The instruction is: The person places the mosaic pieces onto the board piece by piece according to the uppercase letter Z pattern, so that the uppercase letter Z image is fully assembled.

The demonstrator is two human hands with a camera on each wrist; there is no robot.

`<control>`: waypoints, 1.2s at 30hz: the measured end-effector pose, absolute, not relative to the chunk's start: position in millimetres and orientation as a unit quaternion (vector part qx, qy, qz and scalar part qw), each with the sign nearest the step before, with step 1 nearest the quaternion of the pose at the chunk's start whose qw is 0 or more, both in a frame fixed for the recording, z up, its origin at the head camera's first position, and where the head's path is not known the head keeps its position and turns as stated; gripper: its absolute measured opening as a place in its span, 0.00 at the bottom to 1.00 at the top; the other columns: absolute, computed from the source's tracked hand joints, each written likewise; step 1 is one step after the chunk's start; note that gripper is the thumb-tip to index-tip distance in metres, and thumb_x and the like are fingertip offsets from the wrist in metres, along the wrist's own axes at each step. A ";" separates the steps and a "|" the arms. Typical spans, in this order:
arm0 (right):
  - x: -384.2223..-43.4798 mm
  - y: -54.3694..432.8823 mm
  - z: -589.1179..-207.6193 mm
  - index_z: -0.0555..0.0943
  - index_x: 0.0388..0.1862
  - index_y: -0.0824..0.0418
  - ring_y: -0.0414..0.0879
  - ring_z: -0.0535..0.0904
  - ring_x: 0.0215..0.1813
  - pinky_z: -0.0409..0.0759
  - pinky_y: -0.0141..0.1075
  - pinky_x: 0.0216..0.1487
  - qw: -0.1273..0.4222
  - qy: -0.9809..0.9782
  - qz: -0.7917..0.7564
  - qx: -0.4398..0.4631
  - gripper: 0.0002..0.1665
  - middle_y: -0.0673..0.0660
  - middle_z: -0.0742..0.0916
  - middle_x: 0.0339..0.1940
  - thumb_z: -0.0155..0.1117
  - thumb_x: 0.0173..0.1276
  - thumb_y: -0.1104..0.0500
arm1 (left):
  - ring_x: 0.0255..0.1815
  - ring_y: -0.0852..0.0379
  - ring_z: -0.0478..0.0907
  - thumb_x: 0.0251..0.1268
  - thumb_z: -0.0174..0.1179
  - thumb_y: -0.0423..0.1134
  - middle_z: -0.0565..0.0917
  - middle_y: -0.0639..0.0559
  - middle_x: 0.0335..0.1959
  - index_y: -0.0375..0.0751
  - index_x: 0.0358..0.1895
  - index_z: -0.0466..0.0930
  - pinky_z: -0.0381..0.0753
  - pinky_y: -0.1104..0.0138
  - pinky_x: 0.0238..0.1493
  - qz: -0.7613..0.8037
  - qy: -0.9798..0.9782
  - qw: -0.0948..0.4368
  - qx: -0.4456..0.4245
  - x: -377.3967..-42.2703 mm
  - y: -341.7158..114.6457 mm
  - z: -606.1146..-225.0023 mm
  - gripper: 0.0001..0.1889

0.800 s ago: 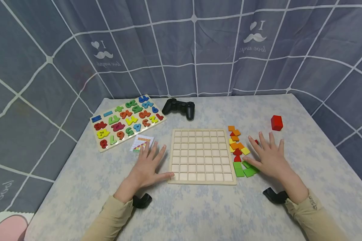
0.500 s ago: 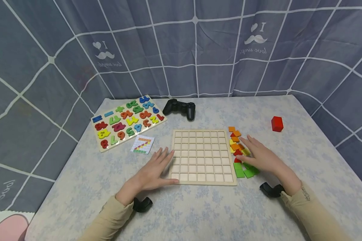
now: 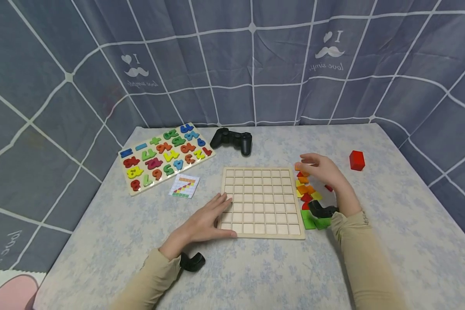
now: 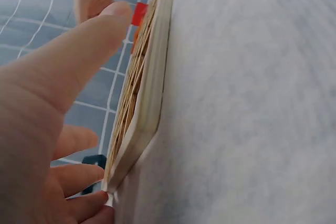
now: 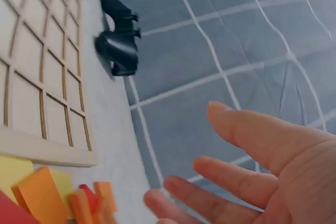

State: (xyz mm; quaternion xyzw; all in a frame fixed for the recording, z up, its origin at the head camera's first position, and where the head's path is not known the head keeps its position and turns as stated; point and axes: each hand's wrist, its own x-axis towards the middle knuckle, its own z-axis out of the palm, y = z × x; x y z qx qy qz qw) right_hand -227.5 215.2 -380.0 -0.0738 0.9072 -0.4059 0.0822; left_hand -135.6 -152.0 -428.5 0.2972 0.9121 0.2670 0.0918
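A wooden grid board (image 3: 264, 197) of square cells lies flat on the table between my hands. My left hand (image 3: 202, 223) is spread at its left side, fingertips over the frame and thumb at the near left corner. My right hand (image 3: 324, 172) is above the pile beyond the board's right edge, fingers loosely bent over the far orange tile (image 3: 297, 166). In the right wrist view, nothing shows between the thumb and fingers (image 5: 239, 179). Below lie more orange tiles (image 3: 303, 189), yellow tiles (image 3: 316, 196), red tiles (image 3: 305, 197) and green tiles (image 3: 308, 221), partly covered by the wrist strap.
A small pattern card (image 3: 184, 186) lies left of the board. Behind it is a number puzzle board (image 3: 141, 188) with coloured numerals. A black game controller (image 3: 232, 140) sits at the back, and a red block (image 3: 357, 160) at the right. A grey-blue curtain (image 3: 232, 60) hangs behind the table.
My right hand has moved left and away from me, from beside the green tiles to the pile's far end. The left hand has shifted slightly right, onto the board's edge.
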 end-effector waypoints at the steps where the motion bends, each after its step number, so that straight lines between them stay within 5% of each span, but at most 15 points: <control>1: -228.8 215.9 -384.0 0.66 0.68 0.67 0.64 0.68 0.62 0.69 0.60 0.60 0.073 0.899 -0.426 -0.062 0.43 0.69 0.73 0.63 0.57 0.66 0.38 | 0.75 0.47 0.43 0.49 0.63 0.67 0.50 0.41 0.74 0.40 0.72 0.56 0.53 0.51 0.72 0.270 0.911 0.089 0.299 -135.8 -152.8 -429.9 0.52; 6: -242.3 225.9 -418.2 0.70 0.66 0.63 0.59 0.70 0.58 0.73 0.54 0.56 0.023 0.873 -0.486 -0.018 0.45 0.64 0.77 0.60 0.58 0.61 0.31 | 0.75 0.46 0.43 0.43 0.67 0.67 0.51 0.40 0.74 0.38 0.70 0.62 0.57 0.48 0.70 0.271 0.906 0.071 0.316 -136.8 -158.1 -434.9 0.53; 14: -231.7 226.3 -416.8 0.68 0.66 0.66 0.61 0.69 0.60 0.77 0.47 0.49 0.026 0.861 -0.506 0.042 0.39 0.67 0.72 0.63 0.60 0.65 0.42 | 0.74 0.50 0.46 0.41 0.69 0.66 0.56 0.43 0.73 0.41 0.64 0.71 0.59 0.52 0.69 0.278 0.904 0.042 0.322 -137.9 -159.2 -441.1 0.47; 19: -231.2 228.7 -423.4 0.66 0.68 0.66 0.63 0.66 0.62 0.70 0.55 0.61 0.049 0.840 -0.538 0.055 0.38 0.68 0.70 0.64 0.62 0.66 0.48 | 0.74 0.51 0.50 0.42 0.68 0.66 0.59 0.44 0.72 0.40 0.64 0.71 0.61 0.53 0.69 0.268 0.907 0.038 0.323 -137.2 -158.4 -442.5 0.47; 22: -230.3 227.6 -429.7 0.65 0.68 0.64 0.59 0.64 0.63 0.68 0.50 0.66 0.062 0.796 -0.597 0.084 0.37 0.65 0.69 0.65 0.65 0.65 0.52 | 0.73 0.50 0.51 0.42 0.67 0.67 0.60 0.44 0.71 0.39 0.65 0.70 0.61 0.54 0.69 0.259 0.909 0.034 0.324 -135.9 -157.4 -442.8 0.48; 36: -239.2 225.4 -443.7 0.71 0.64 0.65 0.60 0.71 0.55 0.75 0.49 0.59 0.039 0.851 -0.516 0.091 0.28 0.66 0.74 0.59 0.62 0.67 0.56 | 0.72 0.49 0.54 0.41 0.68 0.66 0.63 0.41 0.70 0.35 0.64 0.71 0.62 0.58 0.69 0.248 0.914 0.014 0.322 -129.8 -153.0 -440.3 0.49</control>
